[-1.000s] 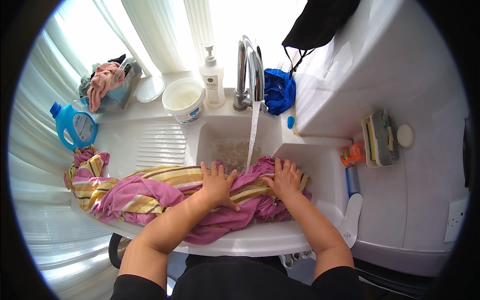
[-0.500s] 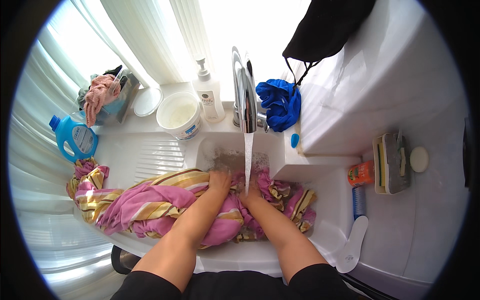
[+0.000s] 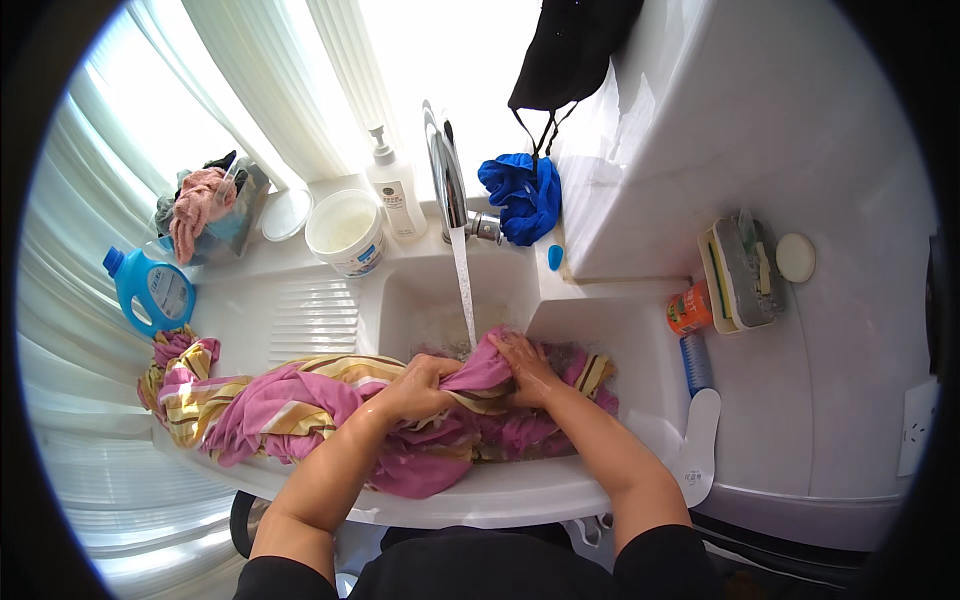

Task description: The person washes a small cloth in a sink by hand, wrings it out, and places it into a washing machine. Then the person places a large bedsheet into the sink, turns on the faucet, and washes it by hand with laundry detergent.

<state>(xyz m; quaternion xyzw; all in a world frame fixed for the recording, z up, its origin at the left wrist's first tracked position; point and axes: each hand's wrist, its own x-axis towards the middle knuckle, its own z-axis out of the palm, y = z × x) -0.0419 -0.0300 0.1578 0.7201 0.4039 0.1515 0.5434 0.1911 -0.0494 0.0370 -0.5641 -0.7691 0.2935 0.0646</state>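
Note:
A large pink cloth with yellow, white and brown stripes lies bunched along the washboard side and down into the white sink. My left hand is closed round a fold of it at the middle of the basin. My right hand grips the same raised fold from the other side, thumb and fingers on the pink part. Between and just beyond my hands, a stream of water from the chrome faucet falls by the lifted cloth. Part of the cloth sits in the water below.
Along the back stand a blue detergent bottle, a bin of clothes, a white tub and a pump bottle. A blue cloth is bunched beside the faucet. A brush and soap box lie right.
Both hands have come up out of the water, lifting a pink fold between them. The cloth near the basin has shifted, and the whole view has moved a little.

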